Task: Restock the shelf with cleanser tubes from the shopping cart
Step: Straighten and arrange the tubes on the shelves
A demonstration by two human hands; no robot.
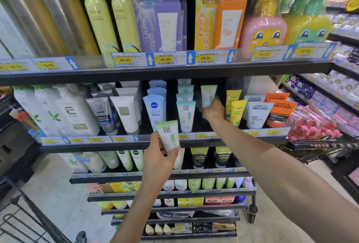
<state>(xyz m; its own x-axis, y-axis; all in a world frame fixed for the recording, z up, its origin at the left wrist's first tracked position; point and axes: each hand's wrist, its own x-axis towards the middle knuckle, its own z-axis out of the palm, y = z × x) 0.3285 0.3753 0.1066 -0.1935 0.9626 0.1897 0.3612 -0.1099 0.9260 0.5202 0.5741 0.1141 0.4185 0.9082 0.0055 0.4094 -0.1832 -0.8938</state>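
Two green-topped cleanser tubes are in your hands. Your left hand [158, 156] pinches one tube [168, 136] upright, in front of the shelf edge [116, 145]. Your right hand [213, 109] reaches into the shelf, fingers curled round the other tube [207, 95], which stands in a gap between the row of blue-topped tubes [185, 114] and the yellow tubes [236, 110].

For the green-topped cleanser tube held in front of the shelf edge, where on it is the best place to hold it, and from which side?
The left hand grips the green-topped tube at its lower, cap end, coming from below. That suits its pose: it stands near upright, flat crimped end up, with the cap end the thicker, firmer part. Holding it low leaves the upper body free to slide into the row beside the blue-green tubes.
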